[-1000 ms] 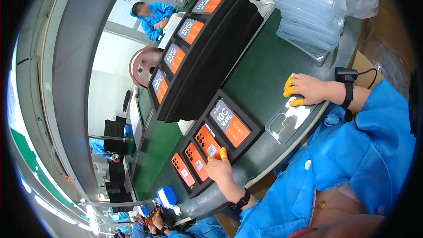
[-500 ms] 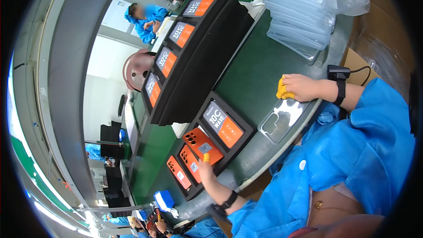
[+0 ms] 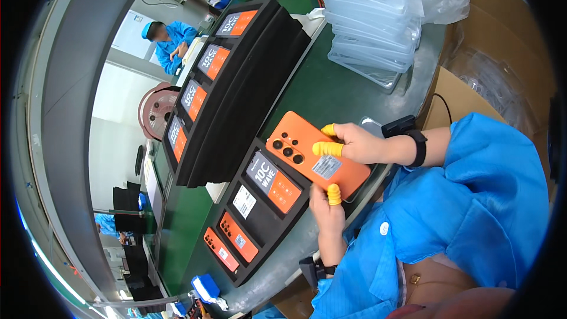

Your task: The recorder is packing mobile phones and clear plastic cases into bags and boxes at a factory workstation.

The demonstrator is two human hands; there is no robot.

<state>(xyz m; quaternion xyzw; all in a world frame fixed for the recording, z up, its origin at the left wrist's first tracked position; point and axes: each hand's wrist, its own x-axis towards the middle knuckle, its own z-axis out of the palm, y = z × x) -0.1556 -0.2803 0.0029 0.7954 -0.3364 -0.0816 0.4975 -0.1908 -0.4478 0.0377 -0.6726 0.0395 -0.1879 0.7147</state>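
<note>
An orange phone (image 3: 331, 168), its back with several camera lenses and a pale label facing up, is held tilted between my hands. My left hand (image 3: 328, 215) grips its lower edge, with a yellow finger cot on the thumb. My right hand (image 3: 363, 143), also in yellow finger cots, holds the opposite edge, fingers lying over the back. Beneath the phone, a clear phone case (image 3: 371, 125) on the table is mostly hidden. Beside my left hand lies a black foam tray (image 3: 274, 230). It holds a phone with a grey-and-orange front (image 3: 273, 182), two more orange phones (image 3: 238, 237), and a slot showing a white label (image 3: 244, 202).
Stacked black foam trays (image 3: 248, 103) with grey-and-orange fronted phones stand beyond on the green table (image 3: 301, 91). Clear plastic trays (image 3: 372, 29) are piled at the far right, near a cardboard box (image 3: 458, 97). A blue box (image 3: 205, 288) sits at lower left. A co-worker (image 3: 171, 44) sits across.
The orange phone has come out of the tray slot and moved right, over the clear case. My right hand has left the case and now holds the phone too. The view has shifted.
</note>
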